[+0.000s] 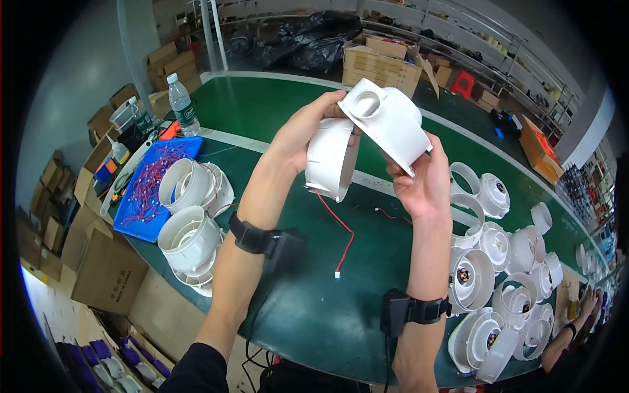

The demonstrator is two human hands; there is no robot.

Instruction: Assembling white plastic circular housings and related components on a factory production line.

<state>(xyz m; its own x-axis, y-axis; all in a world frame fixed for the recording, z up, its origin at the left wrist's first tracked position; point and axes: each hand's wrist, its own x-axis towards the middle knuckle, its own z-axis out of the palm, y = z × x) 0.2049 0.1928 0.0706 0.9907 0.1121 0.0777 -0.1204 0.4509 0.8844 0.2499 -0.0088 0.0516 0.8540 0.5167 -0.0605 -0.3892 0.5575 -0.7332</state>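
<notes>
Across the whole lower half of the view runs a long green worktable (314, 308), curving with the lens. Behind it sit stacks of cardboard boxes (382, 65) and a heap of black plastic bags (314, 39) near the shelving.

On the table's right side there's a big cluster of white round fan housings (498, 295), some showing a motor hub in the middle, all crowded together and touching. Over on the left two more white housing stacks (190, 216) sit just beside a blue tray (147, 196) full of red wire bundles. A clear water bottle (183, 105) stands upright past the tray, near the table's far edge.

Up in the air over the table, the left hand (301, 134) is wrapped around a white cylindrical duct ring (331, 160), thumb and fingers gripping its rim. A red wire (337, 226) dangles from it down to a small white connector lying on the table. The right hand (422, 183) grips a white flanged fan cover (390, 121) with a round port on top, fingers clamped on its lower edge. The cover is tilted and touches the ring at its upper edge, not seated flat on it.

Both wrists have black strapped bands (262, 239). At far right, another person's hand (586, 304) rests by the table edge.
</notes>
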